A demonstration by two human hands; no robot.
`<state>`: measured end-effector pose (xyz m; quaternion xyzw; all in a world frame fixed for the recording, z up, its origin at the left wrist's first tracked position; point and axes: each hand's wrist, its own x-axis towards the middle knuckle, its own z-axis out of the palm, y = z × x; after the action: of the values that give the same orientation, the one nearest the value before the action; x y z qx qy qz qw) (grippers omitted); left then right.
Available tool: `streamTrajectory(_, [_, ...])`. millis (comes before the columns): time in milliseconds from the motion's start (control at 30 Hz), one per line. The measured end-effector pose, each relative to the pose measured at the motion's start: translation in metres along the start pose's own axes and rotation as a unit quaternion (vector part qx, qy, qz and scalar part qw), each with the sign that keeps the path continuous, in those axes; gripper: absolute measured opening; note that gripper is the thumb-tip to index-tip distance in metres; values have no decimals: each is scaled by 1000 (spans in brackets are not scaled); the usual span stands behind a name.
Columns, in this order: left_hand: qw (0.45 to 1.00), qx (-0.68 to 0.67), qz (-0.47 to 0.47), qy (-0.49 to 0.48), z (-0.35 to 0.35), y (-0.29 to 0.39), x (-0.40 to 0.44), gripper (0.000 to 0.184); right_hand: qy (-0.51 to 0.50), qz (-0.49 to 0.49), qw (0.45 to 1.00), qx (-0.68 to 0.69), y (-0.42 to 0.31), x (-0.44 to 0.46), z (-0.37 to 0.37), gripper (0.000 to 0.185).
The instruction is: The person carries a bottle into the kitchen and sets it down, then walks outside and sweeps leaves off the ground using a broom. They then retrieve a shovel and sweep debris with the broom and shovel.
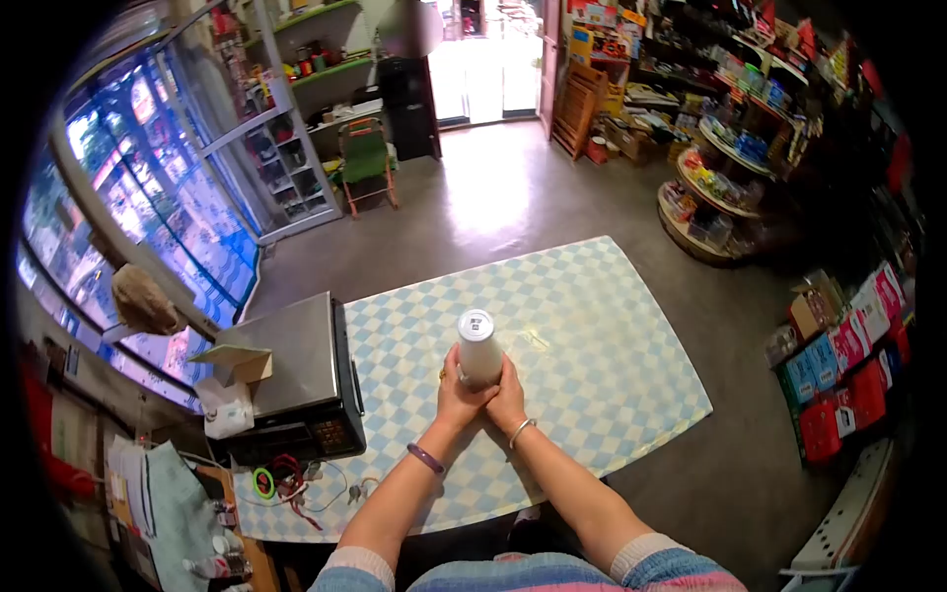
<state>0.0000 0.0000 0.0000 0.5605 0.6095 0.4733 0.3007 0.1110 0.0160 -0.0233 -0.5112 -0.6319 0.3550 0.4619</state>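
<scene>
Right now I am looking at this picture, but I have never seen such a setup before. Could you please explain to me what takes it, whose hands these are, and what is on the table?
There is no machine here: a person works with two bare hands. The single picture comes from a camera on that person's head, looking forward and down, so both forearms enter from the bottom.

The left hand and right hand together hold a pale cylindrical container with a dark mark on its top. Its base is hidden by the hands.

Below is a blue-and-white checked tablecloth. Towards the left stands a box-shaped appliance, perhaps a microwave oven; near it lies a reddish tangle.
</scene>
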Motion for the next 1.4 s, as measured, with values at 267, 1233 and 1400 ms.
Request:
streamTrajectory(267, [989, -141, 44, -25, 15, -33, 29, 93, 26, -2, 999, 19, 0, 13, 2, 59])
streamTrajectory(1233, [907, -55, 156, -386, 494, 326, -202, 54, 357, 73, 927, -89, 73, -213, -589, 59])
streamTrajectory(1400, [884, 20, 196, -423, 625, 367, -218, 60, 434, 80, 889, -126, 114, -227, -707, 62])
